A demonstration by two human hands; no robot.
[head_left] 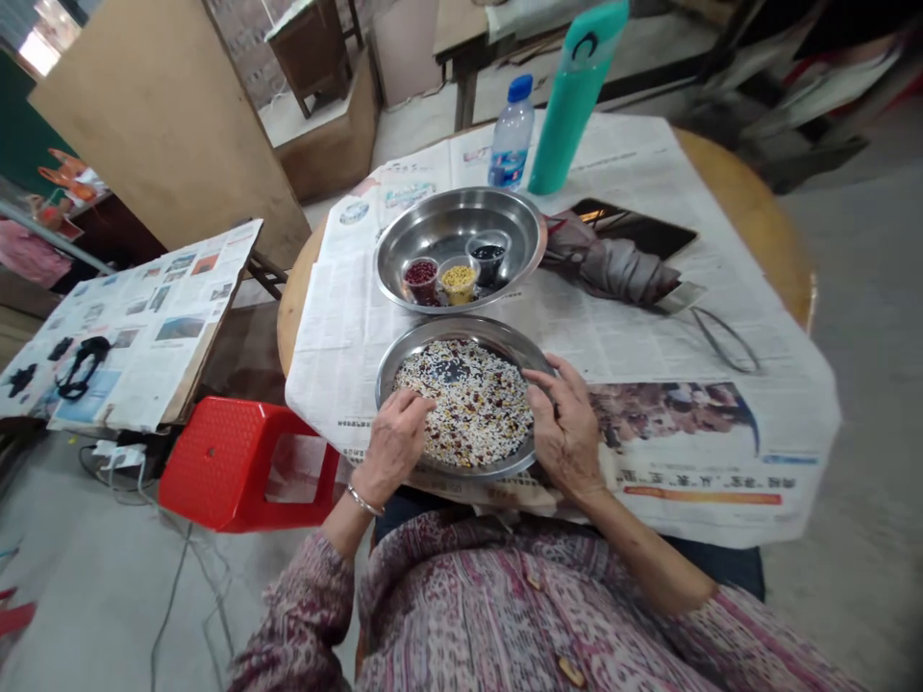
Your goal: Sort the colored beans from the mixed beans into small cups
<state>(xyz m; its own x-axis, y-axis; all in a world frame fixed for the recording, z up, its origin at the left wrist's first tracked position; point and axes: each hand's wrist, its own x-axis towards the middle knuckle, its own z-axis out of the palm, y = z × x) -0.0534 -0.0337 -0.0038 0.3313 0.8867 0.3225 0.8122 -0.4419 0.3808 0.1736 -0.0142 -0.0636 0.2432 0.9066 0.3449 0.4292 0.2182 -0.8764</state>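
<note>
**Picking through the mixed grains in the dish**

From where I operate, the mixed grains [472, 394] lie spread across the shallow metal dish [497, 330]: mostly white, with dark red, yellow and black ones scattered among them. The dish sits near the edge of the desk [775, 216], on the wearer's side.

I judge the step in hand to be picking coloured grains out from the white, and I would call it well short of finished, since plenty of colour lies mixed in.

Both hands are at the dish. The left hand [395, 437] is over its left part, fingers curled inward and tips low over the grains; whether a grain is pinched there I cannot tell. The right hand [569, 432] is at its right rim, part-open, thumb apart from the fingers; I cannot make out whether it grips the rim.

Just beyond the dish is a metal basin [439, 226] with three clear cups inside: red [421, 274], yellow [458, 277] and black [488, 255]. As I read it, the next move calls for a fine fingertip pinch on one colour, then a reach beyond the dish to the matching cup without knocking its neighbours.

Farther beyond the dish stand a water bottle [511, 144] and a green flask [577, 106]; a folded umbrella [612, 264] lies beyond it to the right. Left of the dish, off the desk, is a red stool [216, 461].
</note>
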